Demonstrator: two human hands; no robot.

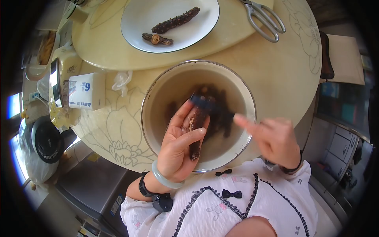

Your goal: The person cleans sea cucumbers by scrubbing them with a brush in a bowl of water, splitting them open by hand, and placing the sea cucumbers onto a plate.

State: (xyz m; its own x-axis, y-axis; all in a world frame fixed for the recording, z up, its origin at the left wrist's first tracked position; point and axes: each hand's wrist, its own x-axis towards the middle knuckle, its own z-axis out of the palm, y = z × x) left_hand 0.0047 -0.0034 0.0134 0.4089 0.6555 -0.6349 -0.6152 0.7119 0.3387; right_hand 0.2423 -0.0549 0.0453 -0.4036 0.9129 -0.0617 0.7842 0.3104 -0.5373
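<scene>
My left hand, palm up over the basin, holds a dark brown sea cucumber, slit open, with my thumb pressed across it. My right hand is at the basin's right side, its fingers closed on the end of a dark blue tool. Motion blurs the tool, and its far end lies against the upper part of the sea cucumber. Beneath, the white basin contains cloudy water and several dark pieces.
Beyond the basin, a white plate bears a whole sea cucumber and a smaller brown piece. Scissors lie at the upper right. A tissue pack and crumpled plastic are on the left.
</scene>
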